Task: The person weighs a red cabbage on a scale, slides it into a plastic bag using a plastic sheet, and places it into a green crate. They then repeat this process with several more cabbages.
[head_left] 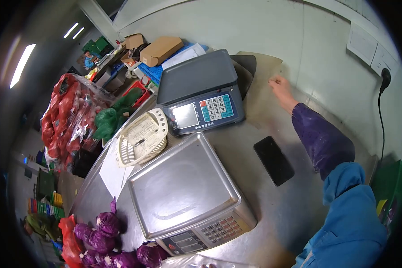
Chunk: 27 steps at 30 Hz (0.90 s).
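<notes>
My right hand (281,90), in a purple sleeve cover over a blue jacket, reaches to the back of the metal table by the wall. Its fingers are curled together beside a brownish sheet (265,64); whatever they may hold is too small to make out. Left of it stands a dark digital scale (198,78) with a keypad. A black phone (274,161) lies flat below the hand. Nearer me is a silver scale (183,187) with a bare metal pan. My left hand cannot be made out. A clear plastic bag (196,260) lies at the bottom edge.
A cream plastic basket (143,136) holds written paper and a pen. Several purple cabbages (107,225) sit at the front left beside a red bag (70,241). Red mesh sacks (69,120) are piled beyond the table. A plug and cable (384,85) hang on the right wall.
</notes>
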{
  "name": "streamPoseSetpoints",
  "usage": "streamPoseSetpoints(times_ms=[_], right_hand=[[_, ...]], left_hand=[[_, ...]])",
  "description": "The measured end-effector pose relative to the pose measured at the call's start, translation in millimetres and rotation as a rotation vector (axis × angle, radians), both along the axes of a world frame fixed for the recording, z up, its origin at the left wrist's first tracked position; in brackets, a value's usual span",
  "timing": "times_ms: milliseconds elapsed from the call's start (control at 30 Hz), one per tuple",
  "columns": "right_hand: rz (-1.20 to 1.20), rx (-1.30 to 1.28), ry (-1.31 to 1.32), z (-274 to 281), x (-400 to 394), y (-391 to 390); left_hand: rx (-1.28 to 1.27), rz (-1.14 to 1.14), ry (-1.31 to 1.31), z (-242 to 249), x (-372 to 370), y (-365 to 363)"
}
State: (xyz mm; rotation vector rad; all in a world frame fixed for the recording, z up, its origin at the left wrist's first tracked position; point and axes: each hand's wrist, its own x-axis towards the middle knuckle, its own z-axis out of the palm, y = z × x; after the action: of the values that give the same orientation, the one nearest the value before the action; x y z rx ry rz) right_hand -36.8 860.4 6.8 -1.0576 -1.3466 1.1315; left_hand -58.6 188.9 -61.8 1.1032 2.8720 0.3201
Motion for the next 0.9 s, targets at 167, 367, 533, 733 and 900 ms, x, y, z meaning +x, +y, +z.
streamPoseSetpoints(times_ms=[167, 367, 533, 733, 900], right_hand=[[-0.006, 0.144, -0.041, 23, 15, -14], [-0.042, 0.379, -0.101, 82, 49, -35], [0.002, 0.557, -0.189, 154, 68, -103], [-0.01, 0.873, -0.231, 209, 85, -155], [-0.076, 1.242, -0.599, 241, 109, -206]], left_hand=[[0.044, -0.004, 0.017, 2, 0, 4], [0.064, -0.013, 0.017, 1, 0, 5], [0.09, -0.029, 0.019, 4, -1, 8], [0.131, -0.037, 0.01, 3, -1, 6], [0.152, -0.035, 0.012, -7, -3, 2]])
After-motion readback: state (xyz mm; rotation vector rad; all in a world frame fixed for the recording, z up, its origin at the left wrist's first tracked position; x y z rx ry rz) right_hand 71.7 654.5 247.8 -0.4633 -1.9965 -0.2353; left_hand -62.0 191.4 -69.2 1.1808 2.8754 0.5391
